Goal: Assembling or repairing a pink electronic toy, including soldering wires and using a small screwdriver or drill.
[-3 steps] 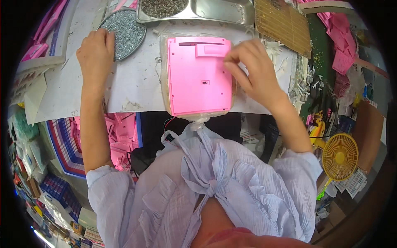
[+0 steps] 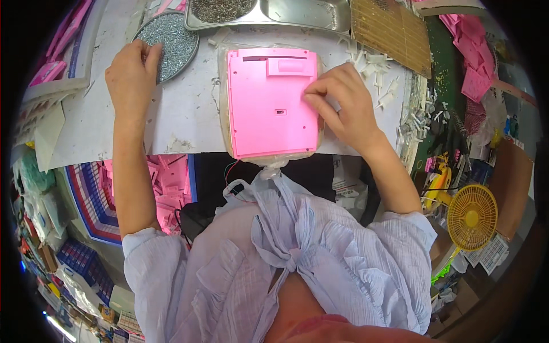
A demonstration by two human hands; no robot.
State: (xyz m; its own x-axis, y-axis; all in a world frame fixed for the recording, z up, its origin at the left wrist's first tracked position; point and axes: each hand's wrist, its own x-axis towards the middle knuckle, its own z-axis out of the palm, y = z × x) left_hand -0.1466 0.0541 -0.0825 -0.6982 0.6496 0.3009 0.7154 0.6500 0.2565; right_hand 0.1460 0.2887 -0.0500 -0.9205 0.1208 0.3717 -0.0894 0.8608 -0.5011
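Note:
A pink plastic housing (image 2: 269,128) lies flat on a padded, plastic-wrapped support (image 2: 224,103) in front of me. It has small holes, a slot along its far edge and a raised rectangular part. At its right edge my right hand (image 2: 346,106) is closed in a pinch, fingertips at the pink surface; anything between them is too small to make out. My left hand (image 2: 131,74) rests at the near-left rim of a round dish (image 2: 197,57) full of small silvery screws (image 2: 176,43). Its thumb and fingers are drawn together, and what they hold is hidden.
Behind the housing stands a metal tray (image 2: 306,14) with dark small parts in its left compartment. White plastic pieces (image 2: 374,66) lie beside a brown ribbed board (image 2: 392,34). Below the table's left side is a crate (image 2: 94,211) of pink parts; a yellow fan (image 2: 472,217) stands right.
My right hand has come down along the housing's right edge, and its fingers are less blurred. The left hand stays at the dish, with little movement.

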